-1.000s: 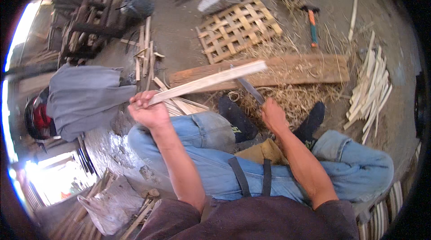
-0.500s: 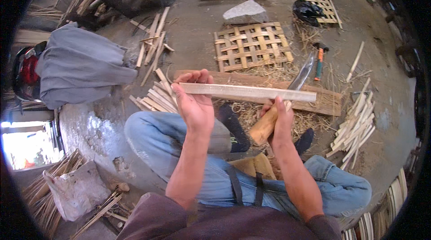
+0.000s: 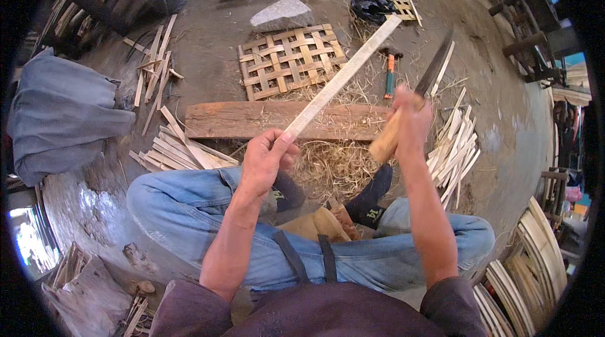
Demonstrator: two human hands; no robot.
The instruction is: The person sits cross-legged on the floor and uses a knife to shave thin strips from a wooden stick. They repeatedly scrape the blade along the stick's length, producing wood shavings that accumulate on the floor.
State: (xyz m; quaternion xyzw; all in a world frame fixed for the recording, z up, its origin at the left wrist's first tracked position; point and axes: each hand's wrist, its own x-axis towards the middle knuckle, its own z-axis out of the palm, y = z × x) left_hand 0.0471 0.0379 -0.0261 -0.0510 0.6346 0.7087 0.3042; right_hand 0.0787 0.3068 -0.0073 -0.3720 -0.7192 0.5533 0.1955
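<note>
My left hand [image 3: 270, 159] grips the lower end of a long pale bamboo strip [image 3: 343, 77], which slants up and away to the right. In my right hand [image 3: 412, 124] is a large knife [image 3: 433, 67] with a thick wooden handle, held by the handle with its dark blade pointing up and away. The blade stands apart from the strip. Beneath both lies a brown wooden plank [image 3: 236, 119], set crosswise in front of my legs. Curly shavings [image 3: 334, 164] are heaped at the plank's near side and between my feet.
Cut strips are piled left [image 3: 178, 148] and right [image 3: 455, 148] of the plank. Beyond it lie a woven slat panel [image 3: 291, 63], a grey stone [image 3: 282, 14], a hammer [image 3: 390, 75] and a black plastic bag [image 3: 370, 7]. A grey cloth [image 3: 69, 116] hangs at far left.
The strip has swung from level across both hands to slanting up and away, now in my left hand only. My right hand with the knife has moved right and away from it.
</note>
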